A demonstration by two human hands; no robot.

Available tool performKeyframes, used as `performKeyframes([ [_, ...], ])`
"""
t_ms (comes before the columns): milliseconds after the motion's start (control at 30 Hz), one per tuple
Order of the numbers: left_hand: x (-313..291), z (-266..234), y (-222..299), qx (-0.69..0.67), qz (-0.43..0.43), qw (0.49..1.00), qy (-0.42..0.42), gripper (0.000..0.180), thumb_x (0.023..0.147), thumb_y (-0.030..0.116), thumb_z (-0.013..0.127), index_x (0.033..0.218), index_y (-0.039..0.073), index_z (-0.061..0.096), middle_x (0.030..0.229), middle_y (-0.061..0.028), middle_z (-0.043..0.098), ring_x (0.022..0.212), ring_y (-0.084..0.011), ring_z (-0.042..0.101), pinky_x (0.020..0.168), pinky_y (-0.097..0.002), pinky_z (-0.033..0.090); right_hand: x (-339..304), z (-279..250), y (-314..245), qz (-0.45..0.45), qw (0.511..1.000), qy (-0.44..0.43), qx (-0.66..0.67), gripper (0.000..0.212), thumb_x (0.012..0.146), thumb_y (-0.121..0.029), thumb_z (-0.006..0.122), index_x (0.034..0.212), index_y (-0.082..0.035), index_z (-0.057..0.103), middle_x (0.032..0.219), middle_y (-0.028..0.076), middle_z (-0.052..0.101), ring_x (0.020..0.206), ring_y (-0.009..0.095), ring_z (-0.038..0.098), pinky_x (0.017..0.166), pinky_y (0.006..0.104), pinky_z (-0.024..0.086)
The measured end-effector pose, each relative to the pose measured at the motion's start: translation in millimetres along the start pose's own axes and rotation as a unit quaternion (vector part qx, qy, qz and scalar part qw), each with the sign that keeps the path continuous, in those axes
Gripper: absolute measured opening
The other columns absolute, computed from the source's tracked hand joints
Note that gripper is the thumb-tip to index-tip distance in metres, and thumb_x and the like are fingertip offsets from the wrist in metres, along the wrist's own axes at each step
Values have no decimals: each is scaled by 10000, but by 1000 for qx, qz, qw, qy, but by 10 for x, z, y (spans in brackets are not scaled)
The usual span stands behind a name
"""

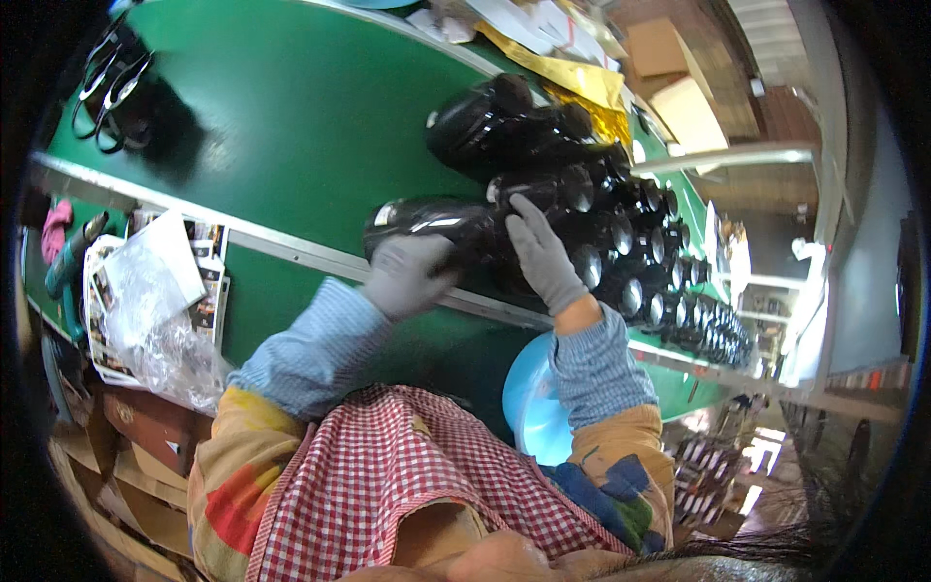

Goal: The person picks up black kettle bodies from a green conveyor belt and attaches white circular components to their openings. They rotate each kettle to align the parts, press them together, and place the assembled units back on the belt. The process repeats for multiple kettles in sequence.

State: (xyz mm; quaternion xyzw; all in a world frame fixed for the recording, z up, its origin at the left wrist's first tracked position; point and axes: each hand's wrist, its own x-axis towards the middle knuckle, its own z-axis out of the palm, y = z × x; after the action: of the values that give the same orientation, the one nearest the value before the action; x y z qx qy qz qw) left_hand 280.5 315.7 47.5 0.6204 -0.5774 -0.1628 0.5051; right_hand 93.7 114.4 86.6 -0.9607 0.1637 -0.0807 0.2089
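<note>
A person's two hands in grey gloves worked at the centre of the frame above a smooth green worktop [291, 116]. There, a glossy black, rounded, bottle-like piece [427, 211] lay lengthwise near the bare metal edge strip [310, 254]. The left hand [412, 276] was curled against its lower side; its fingertips were hidden, so whether it gripped the piece could not be told. The right hand [545, 260] was open, fingers extended, its fingertips at a neighbouring glossy black piece [538, 189]; it appeared to hold nothing.

Right of centre, a crowded row of shiny black knob-ended pieces [630, 233] stretched toward the right of the frame. With so little space between them, a nudge from the right hand could have knocked several together, scuffing their polish or setting them rolling. Smooth gloves on a slick surface could have let the centre piece slip over the metal strip, perhaps toward the light blue plastic bowl [517, 403] at lower centre. A hard knock on that strip might have scratched it.
</note>
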Motion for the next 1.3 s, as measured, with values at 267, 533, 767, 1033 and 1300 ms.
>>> performKeyframes([
  [267,140,382,-486,-401,-309,863,7,157,867,-3,707,1013,41,668,879,25,651,763,-67,558,683,-223,452,-2241,-962,-37,391,794,356,298,488,1030,-374,588,1405,-63,574,1217,120,698,1010,206,703,845,329,544],
  [533,187,548,-572,-107,-277,954,38,407,939,76,688,1318,16,555,1164,-79,641,982,-157,607,886,-298,493,-4134,-222,586,656,750,77,-34,879,798,-515,788,1531,-167,450,1537,206,438,1350,375,507,1107,386,431],
  [767,-796,151,-487,-65,-210,970,108,526,923,69,689,1412,5,505,1416,-168,547,1311,-281,525,1137,-409,388,-3658,686,1202,798,579,161,-47,1078,608,-740,796,1513,-241,489,1647,241,149,1489,489,174,1225,563,194],
  [1033,-1327,-116,466,-73,-274,959,-21,459,890,125,700,1335,56,610,1294,-155,639,1192,-283,621,1004,-397,517,-3918,532,686,456,603,522,394,675,928,-443,678,1433,-27,513,1449,188,514,1324,332,493,1108,498,413],
  [1300,-725,-34,1199,-92,122,980,-125,1043,757,405,853,1572,103,277,1561,-231,334,1441,-445,327,1152,-556,341,-2053,-90,-1142,180,772,121,597,930,853,-587,750,1491,0,413,1391,100,528,1221,214,554,1055,361,470],
])
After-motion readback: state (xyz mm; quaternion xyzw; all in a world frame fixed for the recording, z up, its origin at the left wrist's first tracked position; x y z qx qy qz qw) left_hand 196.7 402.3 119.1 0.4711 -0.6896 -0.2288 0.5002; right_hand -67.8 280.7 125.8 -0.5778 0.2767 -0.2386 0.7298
